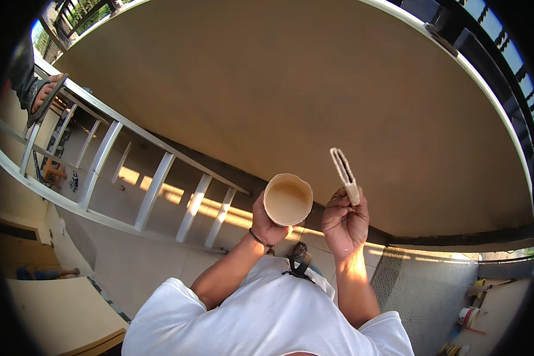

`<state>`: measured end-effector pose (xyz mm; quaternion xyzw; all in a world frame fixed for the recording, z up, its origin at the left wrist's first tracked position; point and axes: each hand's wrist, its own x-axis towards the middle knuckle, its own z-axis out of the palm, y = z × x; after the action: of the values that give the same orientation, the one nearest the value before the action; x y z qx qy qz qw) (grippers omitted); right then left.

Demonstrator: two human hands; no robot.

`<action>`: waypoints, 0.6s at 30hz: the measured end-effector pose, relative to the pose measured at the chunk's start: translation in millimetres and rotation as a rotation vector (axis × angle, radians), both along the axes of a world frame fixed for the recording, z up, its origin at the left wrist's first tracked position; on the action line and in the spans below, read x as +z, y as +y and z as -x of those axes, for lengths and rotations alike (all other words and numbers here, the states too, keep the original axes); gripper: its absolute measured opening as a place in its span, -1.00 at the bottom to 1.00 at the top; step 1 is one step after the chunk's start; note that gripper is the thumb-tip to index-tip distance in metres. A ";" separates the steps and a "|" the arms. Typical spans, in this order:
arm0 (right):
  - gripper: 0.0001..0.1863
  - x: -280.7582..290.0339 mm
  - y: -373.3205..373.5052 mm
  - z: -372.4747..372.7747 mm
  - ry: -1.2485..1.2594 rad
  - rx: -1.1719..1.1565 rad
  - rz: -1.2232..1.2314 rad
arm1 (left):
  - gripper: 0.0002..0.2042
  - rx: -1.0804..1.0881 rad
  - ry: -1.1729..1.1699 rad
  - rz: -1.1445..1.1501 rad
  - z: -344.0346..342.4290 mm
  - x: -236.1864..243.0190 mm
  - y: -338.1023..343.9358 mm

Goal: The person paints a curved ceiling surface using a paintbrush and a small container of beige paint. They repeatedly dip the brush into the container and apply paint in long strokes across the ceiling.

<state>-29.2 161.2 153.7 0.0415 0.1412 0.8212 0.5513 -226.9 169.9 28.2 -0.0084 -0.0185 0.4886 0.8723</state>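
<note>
My left hand (263, 221) is wrapped round a round, open tub (269, 185) with a ragged rim. Pale cream liquid, like paint, lies inside it. Beside it, my right hand (345, 224) pinches the lower end of a flat beige piece (345, 172), looped or folded with a narrow gap along its middle; its exact kind is unclear. This piece stands upright, apart from the tub. Both hands are in front of a large smooth tan wall panel (338, 89), with no contact visible between the flat piece and the panel.
An aluminium ladder (154, 191) slants across the left side, with another person's sandalled foot (43, 101) on it. A grey textured surface (421, 285) lies at the lower right, near a white bucket (467, 317). Dark railings (504, 59) border the upper right.
</note>
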 end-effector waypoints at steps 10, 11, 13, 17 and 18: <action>-0.84 111.6 144.2 -24.4 -1.345 -1.321 -0.591 | -0.32 0.045 -0.117 -0.082 -17.7 8.2 -28.5; -0.81 105.9 154.2 -31.2 -1.488 -1.405 -0.571 | -0.33 0.086 -0.059 -0.117 -18.0 5.8 -33.8; -0.82 100.3 150.1 -56.0 -1.670 -1.512 -0.496 | -0.34 0.117 -0.012 -0.097 -14.2 2.3 -41.6; -0.81 104.0 114.4 -88.9 -1.621 -1.651 -0.368 | -0.35 0.047 -0.073 0.082 4.9 -6.6 -41.6; -0.81 102.7 113.3 -82.1 -1.600 -1.649 -0.378 | -0.35 0.027 -0.076 0.119 13.0 -8.7 -40.2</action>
<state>52.8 274.5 256.4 -0.3279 -0.4416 0.0133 0.8350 -239.8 129.7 19.5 -0.0785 -0.0229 0.5001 0.8621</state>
